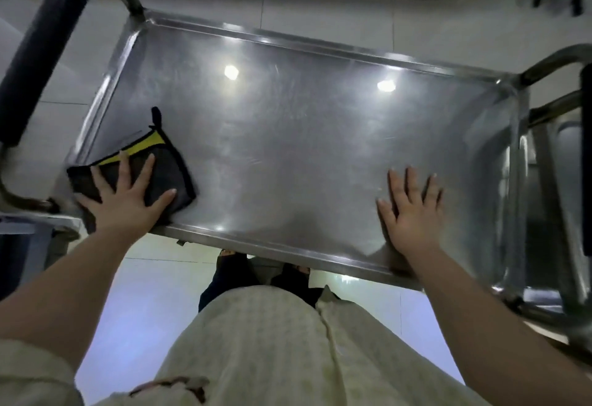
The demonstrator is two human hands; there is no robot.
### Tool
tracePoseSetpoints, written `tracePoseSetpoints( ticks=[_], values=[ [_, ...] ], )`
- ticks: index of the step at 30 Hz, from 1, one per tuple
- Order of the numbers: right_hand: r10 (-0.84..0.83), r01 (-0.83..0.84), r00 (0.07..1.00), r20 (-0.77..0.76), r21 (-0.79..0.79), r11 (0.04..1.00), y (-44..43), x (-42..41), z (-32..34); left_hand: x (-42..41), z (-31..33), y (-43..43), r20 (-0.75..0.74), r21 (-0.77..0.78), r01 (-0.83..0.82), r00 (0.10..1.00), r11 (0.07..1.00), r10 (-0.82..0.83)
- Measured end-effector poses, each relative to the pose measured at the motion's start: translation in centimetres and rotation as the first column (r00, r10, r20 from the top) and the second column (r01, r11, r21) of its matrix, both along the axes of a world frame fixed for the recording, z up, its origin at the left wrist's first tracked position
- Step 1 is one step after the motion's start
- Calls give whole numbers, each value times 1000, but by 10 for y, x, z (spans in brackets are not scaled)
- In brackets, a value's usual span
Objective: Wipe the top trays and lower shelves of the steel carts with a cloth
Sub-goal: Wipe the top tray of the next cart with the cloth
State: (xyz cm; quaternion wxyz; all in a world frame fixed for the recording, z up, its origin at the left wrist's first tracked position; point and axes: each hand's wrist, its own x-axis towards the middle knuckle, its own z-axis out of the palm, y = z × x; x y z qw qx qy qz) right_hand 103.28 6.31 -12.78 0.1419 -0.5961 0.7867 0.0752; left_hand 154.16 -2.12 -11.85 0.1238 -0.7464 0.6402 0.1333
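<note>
Left hand [123,202] flat, fingers [125,165] spread, pressing dark cloth [166,168] into top tray [288,136] near-left corner. Right hand [411,210] flat on tray's near-right area.

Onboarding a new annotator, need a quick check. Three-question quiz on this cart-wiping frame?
1. True or false: the left hand presses the cloth with fingers spread.
2. Where on the top tray is the cloth? A near-left corner; B centre; C far-right corner.
3. What does the right hand hold?
Key: 1 true; 2 A; 3 nothing, it lies flat on the tray.
</note>
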Motion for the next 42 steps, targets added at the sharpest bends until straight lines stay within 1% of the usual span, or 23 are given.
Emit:
tracePoseSetpoints(
  ticks=[2,4,8,10,12,14,16,19,22,24,26,28,29,30,31,33,34,35,36,37,38,40,42],
  values=[
    [-2,2,1000,4,-30,1000,-1,-1,-2,-48,-4,14,-6,1,118,993,993,-118],
    [6,-7,1000,-12,-45,999,-2,-4,-4,-109,-6,26,-23,-13,280,960,960,-280],
    [9,-11,999,-41,-59,998,-5,-9,-7,-242,-6,56,-77,-54,599,796,799,-601],
    [14,-17,999,-39,-78,997,-5,-9,-9,-286,-3,68,-79,-52,672,735,739,-674],
    [14,-17,999,-32,-91,996,-5,-12,-11,-300,-2,70,-96,-59,669,735,741,-671],
    [9,-11,1000,-21,-95,995,-5,-13,-11,-283,-4,60,-90,-78,647,753,758,-652],
    [5,-7,1000,-12,-104,995,-7,-12,-11,-244,-6,43,-53,-92,585,805,806,-590],
    [5,-6,1000,-8,-108,994,-7,-12,-13,-167,-8,7,-47,-82,411,908,908,-415],
    [11,-12,1000,-12,-107,994,-8,-12,-14,-118,-4,-13,-34,-37,353,935,935,-354],
    [9,-10,1000,-9,-97,995,-7,-12,-14,-125,-4,-9,-10,-39,332,943,942,-333],
    [13,-13,1000,7,-92,996,-7,-12,-12,-159,-5,3,-21,-57,324,945,944,-326],
    [14,-8,999,52,-103,995,-8,-11,-8,-209,-6,18,-41,-67,411,909,909,-414],
    [-10,26,993,121,-131,991,-9,-12,-5,-237,-7,28,-46,-69,479,874,875,-483],
    [-49,94,970,239,-181,979,-10,-15,-2,-267,-7,39,-52,-70,545,834,835,-549],
    [-89,194,914,396,-233,953,-10,-18,1,-296,-6,51,-59,-71,598,796,798,-602],
    [-144,417,699,701,-235,878,-10,-26,8,-343,-4,72,-73,-54,659,747,750,-661],
    [-169,493,590,789,-187,850,-9,-29,12,-358,-3,80,-73,-33,674,735,738,-674],
    [-193,530,516,834,-135,837,-8,-31,16,-367,-2,85,-73,-10,684,727,729,-683],
    [-206,536,485,850,-103,838,-7,-33,19,-370,0,88,-85,-1,691,720,723,-689],
    [-212,527,499,840,-100,844,-7,-35,22,-368,1,87,-125,-18,692,715,722,-688],
    [-204,501,558,804,-130,856,-8,-35,24,-362,4,84,-187,-63,677,714,734,-675],
    [-140,386,734,664,-239,891,-11,-26,27,-334,9,71,-284,-177,572,749,801,-598],
    [-60,201,882,468,-258,945,-13,6,28,-294,9,48,-269,-214,432,836,876,-478]
  ],
)
